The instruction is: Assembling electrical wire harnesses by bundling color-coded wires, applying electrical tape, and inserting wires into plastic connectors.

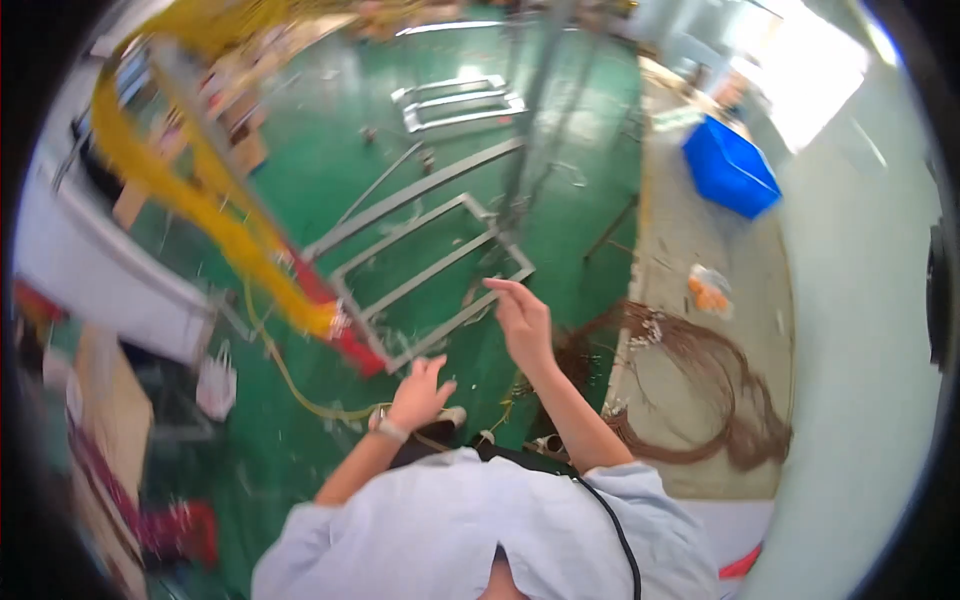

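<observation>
Head view: both my hands are raised in front of me, apart from each other, with nothing that I can make out in either. My left hand (418, 393) has its fingers parted and thumb spread; my right hand (525, 322) reaches forward with fingers stretched out and loosely together. The image is a little blurred, so I cannot rule out something very thin at the fingertips.

Beyond my hands, low over the green floor (585, 225), lies a grey metal frame (430, 271) with parallel rails. My left hand lines up with its near corner and my right with a side rail, but I seem to be well above it, and I see no touch.

The yellow bundle (240, 250) hangs ahead on my left, its lower end by a red strip (362, 355) short of my left hand. To my right, on the desk (665, 228), the brown bundle (762, 440) lies in a loose loop beyond my right forearm; a blue bin (730, 165) stands farther along.

I judge this to be a moment between grips, nothing being worked. From here, any grasp calls for bringing a hand to one bundle and closing around the strands together, so that none tangle.
</observation>
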A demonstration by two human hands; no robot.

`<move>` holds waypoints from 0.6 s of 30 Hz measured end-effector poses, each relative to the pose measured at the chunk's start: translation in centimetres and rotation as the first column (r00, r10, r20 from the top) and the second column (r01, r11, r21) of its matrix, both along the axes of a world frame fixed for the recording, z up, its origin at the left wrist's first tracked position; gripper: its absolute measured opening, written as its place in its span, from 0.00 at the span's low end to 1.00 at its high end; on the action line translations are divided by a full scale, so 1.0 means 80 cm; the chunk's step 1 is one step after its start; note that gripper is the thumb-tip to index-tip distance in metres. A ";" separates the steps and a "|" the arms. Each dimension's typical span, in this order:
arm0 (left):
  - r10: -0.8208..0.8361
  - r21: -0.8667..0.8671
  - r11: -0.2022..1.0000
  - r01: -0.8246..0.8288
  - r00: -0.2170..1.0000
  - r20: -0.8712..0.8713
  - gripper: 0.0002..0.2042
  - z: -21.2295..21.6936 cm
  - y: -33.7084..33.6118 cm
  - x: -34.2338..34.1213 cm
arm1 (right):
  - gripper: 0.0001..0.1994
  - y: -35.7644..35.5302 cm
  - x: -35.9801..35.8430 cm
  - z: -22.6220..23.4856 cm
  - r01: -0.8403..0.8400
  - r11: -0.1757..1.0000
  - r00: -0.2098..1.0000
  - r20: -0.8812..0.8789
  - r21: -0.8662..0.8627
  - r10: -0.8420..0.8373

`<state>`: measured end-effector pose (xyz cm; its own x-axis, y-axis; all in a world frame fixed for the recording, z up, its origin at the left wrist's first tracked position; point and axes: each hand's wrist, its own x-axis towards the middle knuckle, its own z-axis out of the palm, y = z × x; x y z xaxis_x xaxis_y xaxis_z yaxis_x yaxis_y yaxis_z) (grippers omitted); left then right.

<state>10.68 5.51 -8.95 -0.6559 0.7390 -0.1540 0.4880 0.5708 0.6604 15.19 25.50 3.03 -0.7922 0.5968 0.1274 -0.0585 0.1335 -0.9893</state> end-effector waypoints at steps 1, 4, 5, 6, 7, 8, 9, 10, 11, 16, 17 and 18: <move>0.034 0.081 0.996 -0.036 0.999 0.033 0.31 -0.013 -0.002 -0.013 | 0.12 -0.002 0.008 -0.017 -0.020 0.999 0.999 0.047 -0.035 0.022; -0.144 -0.093 0.986 0.142 0.990 -0.013 0.30 -0.003 -0.026 -0.051 | 0.10 -0.001 0.052 -0.080 -0.016 0.996 0.984 0.178 0.091 0.000; -0.043 -0.051 0.998 0.039 0.994 -0.098 0.22 -0.005 -0.044 -0.064 | 0.10 0.006 0.069 -0.109 -0.048 0.988 0.980 0.198 0.145 0.019; 0.188 0.085 0.981 -0.176 0.969 -0.163 0.15 -0.014 -0.063 -0.082 | 0.10 0.016 0.090 -0.133 -0.074 0.978 0.960 0.280 0.196 0.017; 0.449 0.181 0.889 -0.421 0.880 -0.156 0.10 -0.018 -0.083 -0.108 | 0.11 0.027 0.112 -0.156 -0.090 0.964 0.936 0.351 0.250 -0.004; 0.653 0.351 0.740 -0.574 0.738 -0.168 0.08 -0.022 -0.106 -0.133 | 0.13 0.039 0.141 -0.183 -0.067 0.963 0.903 0.427 0.259 -0.052; 0.789 0.473 0.609 -0.636 0.547 -0.279 0.09 -0.012 -0.122 -0.158 | 0.15 0.051 0.174 -0.213 -0.029 0.960 0.861 0.495 0.277 -0.117; 0.844 0.588 0.528 -0.613 0.302 -0.443 0.13 -0.032 -0.146 -0.186 | 0.16 0.064 0.208 -0.243 0.031 0.985 0.850 0.514 0.171 -0.116; 0.882 0.618 0.469 -0.631 0.294 -0.369 0.16 -0.052 -0.158 -0.214 | 0.17 0.071 0.241 -0.270 0.096 0.993 0.838 0.534 0.062 -0.114; 0.948 0.604 0.305 -0.736 0.293 -0.121 0.24 -0.108 -0.144 -0.300 | 0.19 0.064 0.311 -0.340 -0.023 0.998 0.641 0.765 -0.054 0.056; 0.977 0.635 0.203 -0.745 0.200 -0.077 0.24 -0.101 -0.133 -0.310 | 0.18 0.059 0.311 -0.346 -0.139 0.990 0.568 0.821 0.022 0.062; 0.994 0.661 0.096 -0.745 0.103 -0.028 0.25 -0.092 -0.126 -0.315 | 0.17 0.055 0.309 -0.349 -0.261 0.961 0.491 0.870 0.087 0.055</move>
<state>-14.54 -4.55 -16.27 -0.7193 -0.5742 0.3910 0.0606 0.5087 0.8588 39.92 29.93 -24.88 -0.6506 0.4959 -0.5751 0.7587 0.3923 -0.5201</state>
